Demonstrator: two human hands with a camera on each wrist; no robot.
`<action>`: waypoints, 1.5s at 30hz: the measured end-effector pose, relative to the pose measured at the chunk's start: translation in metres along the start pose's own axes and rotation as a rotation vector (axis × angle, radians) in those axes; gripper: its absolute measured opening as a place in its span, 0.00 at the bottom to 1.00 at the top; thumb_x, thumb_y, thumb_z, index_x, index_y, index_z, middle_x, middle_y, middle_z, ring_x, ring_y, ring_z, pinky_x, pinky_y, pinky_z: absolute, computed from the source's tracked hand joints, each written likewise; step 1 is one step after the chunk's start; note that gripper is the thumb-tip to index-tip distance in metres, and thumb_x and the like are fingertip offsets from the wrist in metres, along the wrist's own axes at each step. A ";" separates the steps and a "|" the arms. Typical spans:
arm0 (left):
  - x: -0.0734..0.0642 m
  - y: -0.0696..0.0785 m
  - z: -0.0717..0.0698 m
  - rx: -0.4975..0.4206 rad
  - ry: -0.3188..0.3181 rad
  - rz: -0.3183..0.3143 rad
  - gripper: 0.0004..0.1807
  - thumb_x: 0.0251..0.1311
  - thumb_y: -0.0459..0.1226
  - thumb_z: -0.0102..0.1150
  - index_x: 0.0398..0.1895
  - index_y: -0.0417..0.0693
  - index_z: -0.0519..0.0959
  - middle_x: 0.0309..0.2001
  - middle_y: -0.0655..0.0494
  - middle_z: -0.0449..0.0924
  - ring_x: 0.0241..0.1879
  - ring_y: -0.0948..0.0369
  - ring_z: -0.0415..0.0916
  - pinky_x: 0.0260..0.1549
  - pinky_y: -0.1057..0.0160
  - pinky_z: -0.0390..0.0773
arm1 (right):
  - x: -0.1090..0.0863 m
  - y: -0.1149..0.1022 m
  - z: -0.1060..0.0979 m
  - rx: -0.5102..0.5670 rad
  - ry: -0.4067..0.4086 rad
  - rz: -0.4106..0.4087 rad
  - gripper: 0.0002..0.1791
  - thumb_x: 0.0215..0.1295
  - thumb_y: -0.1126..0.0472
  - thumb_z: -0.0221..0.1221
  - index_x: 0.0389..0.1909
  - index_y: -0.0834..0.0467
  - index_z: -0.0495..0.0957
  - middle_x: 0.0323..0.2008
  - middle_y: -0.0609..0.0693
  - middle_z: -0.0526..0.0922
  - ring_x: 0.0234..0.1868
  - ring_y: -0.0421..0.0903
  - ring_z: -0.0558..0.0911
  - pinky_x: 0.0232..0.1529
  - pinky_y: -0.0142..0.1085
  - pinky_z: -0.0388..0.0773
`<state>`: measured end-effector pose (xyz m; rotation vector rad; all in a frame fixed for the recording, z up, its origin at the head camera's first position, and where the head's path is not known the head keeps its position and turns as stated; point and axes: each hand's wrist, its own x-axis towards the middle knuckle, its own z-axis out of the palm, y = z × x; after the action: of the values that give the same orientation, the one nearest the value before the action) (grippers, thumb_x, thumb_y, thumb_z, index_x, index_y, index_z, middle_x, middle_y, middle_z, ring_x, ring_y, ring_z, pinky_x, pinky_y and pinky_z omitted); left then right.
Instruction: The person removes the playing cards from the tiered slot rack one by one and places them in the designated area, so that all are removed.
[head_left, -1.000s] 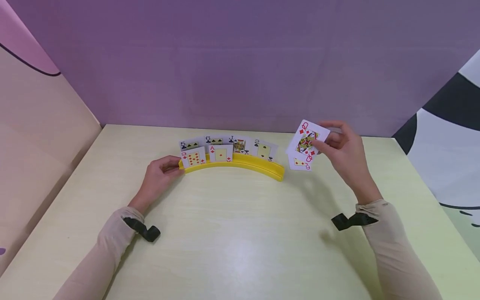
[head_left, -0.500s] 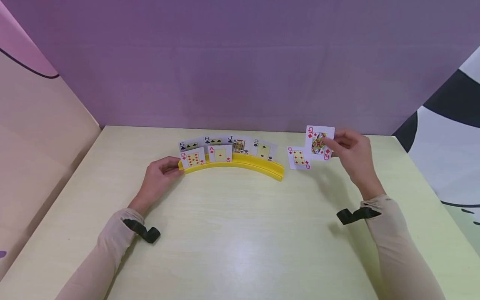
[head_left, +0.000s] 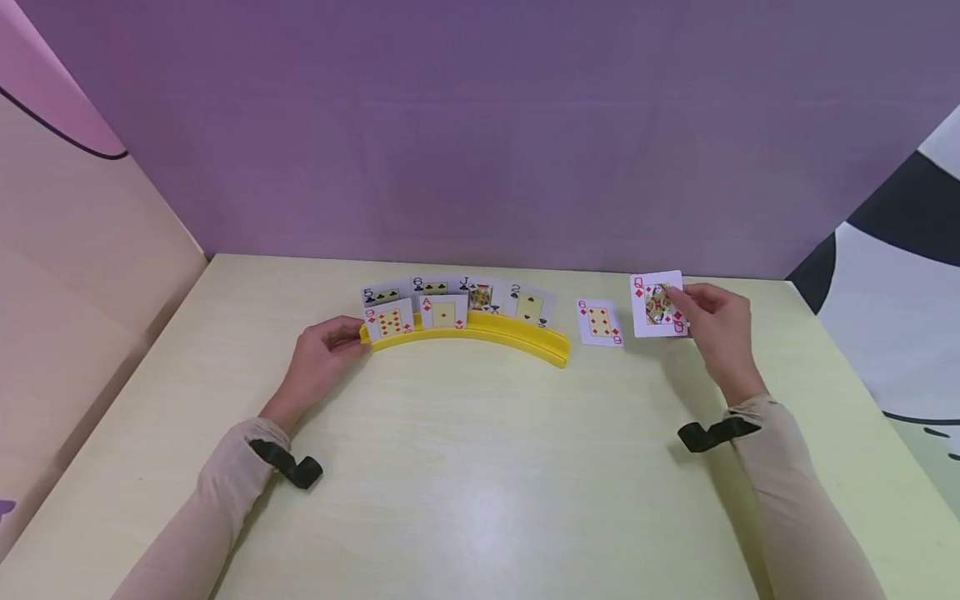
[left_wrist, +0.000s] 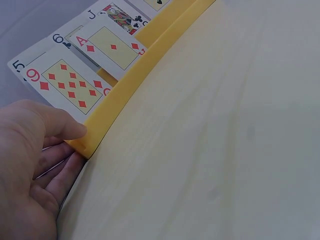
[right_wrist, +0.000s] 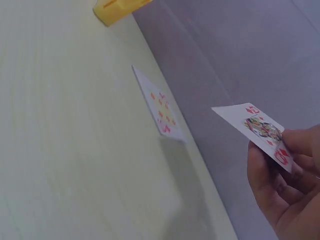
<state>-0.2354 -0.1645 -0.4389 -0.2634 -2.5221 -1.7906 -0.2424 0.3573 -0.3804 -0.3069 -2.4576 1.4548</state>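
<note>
The left hand (head_left: 318, 358) grips the left end of a curved yellow card holder (head_left: 517, 332), thumb in front and fingers behind. In the holder's front row stand a nine of diamonds (head_left: 390, 321) and an ace of diamonds (head_left: 444, 312). Behind them are a five of clubs (head_left: 384, 294), a six of clubs (head_left: 434, 285), a jack of clubs (head_left: 481, 293) and a black two (head_left: 530, 306). To the right, the right hand (head_left: 718, 337) pinches a queen of diamonds (head_left: 654, 305) between thumb and fingers, raised over the table. A six of diamonds (head_left: 598, 323) lies face up between holder and queen.
The pale wooden table (head_left: 450, 467) extends toward the person in front of the holder. A purple panel (head_left: 480, 133) rises along its back edge. A pale wall (head_left: 82, 275) borders the left, and a black-and-white patterned surface (head_left: 892, 308) the right.
The right hand has moved right and lower with the queen of diamonds, which has turned more upright and uncovered the six of diamonds. The left hand keeps its grip on the holder.
</note>
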 end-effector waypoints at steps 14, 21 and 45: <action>0.000 -0.001 0.004 -0.008 -0.005 -0.017 0.17 0.60 0.24 0.64 0.53 0.31 0.79 0.51 0.36 0.81 0.52 0.47 0.80 0.47 0.74 0.81 | 0.007 0.036 -0.009 -0.158 -0.023 0.094 0.24 0.74 0.51 0.53 0.59 0.66 0.77 0.34 0.35 0.76 0.34 0.33 0.72 0.26 0.24 0.70; 0.001 -0.002 0.005 -0.002 -0.013 -0.030 0.17 0.60 0.24 0.64 0.53 0.31 0.79 0.52 0.36 0.81 0.53 0.47 0.80 0.46 0.74 0.81 | 0.011 0.050 -0.012 -0.240 -0.007 0.126 0.25 0.72 0.49 0.54 0.55 0.67 0.80 0.35 0.43 0.79 0.38 0.34 0.72 0.37 0.27 0.68; -0.001 0.002 -0.002 0.025 -0.011 -0.018 0.16 0.62 0.27 0.65 0.53 0.34 0.80 0.52 0.39 0.82 0.52 0.50 0.80 0.47 0.74 0.80 | 0.016 0.037 0.001 -0.368 0.037 0.141 0.23 0.70 0.52 0.57 0.51 0.69 0.81 0.45 0.63 0.82 0.39 0.45 0.74 0.29 0.27 0.70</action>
<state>-0.2342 -0.1657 -0.4366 -0.2501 -2.5607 -1.7672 -0.2558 0.3792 -0.4115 -0.5851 -2.7110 1.0223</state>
